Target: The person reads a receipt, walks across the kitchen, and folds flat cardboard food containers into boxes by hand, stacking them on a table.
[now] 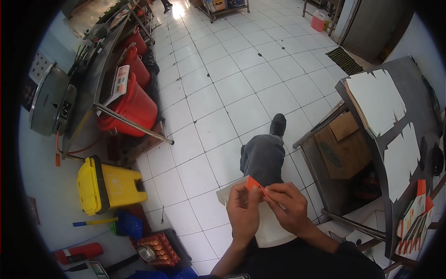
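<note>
An orange piece of card (252,182) is pinched between both hands above the lap. My left hand (243,208) has its fingers closed on the card's left side. On the right side, my right hand (289,207) grips the card's edge between thumb and fingers. Beneath the hands a pale sheet (270,227) lies across the lap, its left corner sticking out past my left hand. Part of the card is hidden behind the fingers.
At right, a dark table (413,88) bears white cut sheets (377,100) and printed orange-and-white card pieces (412,218). On the left are red buckets (139,107), a yellow bin (118,185), a blue dustpan (128,224) and a tray of eggs (160,250).
</note>
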The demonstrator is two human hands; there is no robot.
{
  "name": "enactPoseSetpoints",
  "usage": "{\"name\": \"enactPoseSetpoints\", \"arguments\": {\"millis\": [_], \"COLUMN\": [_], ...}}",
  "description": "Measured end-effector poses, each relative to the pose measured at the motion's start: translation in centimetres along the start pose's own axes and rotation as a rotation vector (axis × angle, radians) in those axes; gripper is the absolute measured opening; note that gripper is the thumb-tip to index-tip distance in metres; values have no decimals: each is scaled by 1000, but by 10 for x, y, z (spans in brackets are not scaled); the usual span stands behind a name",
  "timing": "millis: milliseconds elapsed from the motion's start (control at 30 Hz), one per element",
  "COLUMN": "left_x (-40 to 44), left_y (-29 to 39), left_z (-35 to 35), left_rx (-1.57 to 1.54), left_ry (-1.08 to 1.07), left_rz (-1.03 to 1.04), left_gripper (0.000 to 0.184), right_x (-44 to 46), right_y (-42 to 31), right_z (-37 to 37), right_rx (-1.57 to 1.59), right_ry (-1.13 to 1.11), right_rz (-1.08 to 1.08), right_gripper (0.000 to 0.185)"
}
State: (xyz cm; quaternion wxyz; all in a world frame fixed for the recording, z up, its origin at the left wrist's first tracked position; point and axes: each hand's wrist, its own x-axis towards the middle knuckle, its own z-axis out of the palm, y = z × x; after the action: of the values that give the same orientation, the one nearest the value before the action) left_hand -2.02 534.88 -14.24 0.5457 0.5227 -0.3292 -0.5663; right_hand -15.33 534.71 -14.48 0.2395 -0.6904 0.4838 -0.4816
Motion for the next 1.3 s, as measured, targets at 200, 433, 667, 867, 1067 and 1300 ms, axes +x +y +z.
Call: {"name": "enactPoseSetpoints", "arguments": {"millis": [200, 433, 667, 867, 1067, 1300], "left_x": [0, -5, 0, 4, -3, -6], "left_y": [-20, -37, -40, -38, -54, -62], "left_z": [1, 2, -12, -10, -12, -9], "left_rx": [378, 625, 179, -367, -349, -329], "left_ry": [52, -33, -65, -51, -24, 7], "left_rz": [561, 682, 258, -83, -40, 76], "left_gripper": [11, 11, 14, 12, 11, 11], "right_x": [0, -6, -3, 2, 0, -3], "right_y": [5, -2, -8, -12, -5, -4], "right_z": [-6, 5, 5, -2, -2, 6], "right_rx": [480, 519, 189, 182, 222, 185], "right_ry": [42, 138, 97, 34, 34, 37], "right_rz": [668, 557, 381, 427, 417, 370], "right_gripper": [6, 10, 6, 12, 11, 11]}}
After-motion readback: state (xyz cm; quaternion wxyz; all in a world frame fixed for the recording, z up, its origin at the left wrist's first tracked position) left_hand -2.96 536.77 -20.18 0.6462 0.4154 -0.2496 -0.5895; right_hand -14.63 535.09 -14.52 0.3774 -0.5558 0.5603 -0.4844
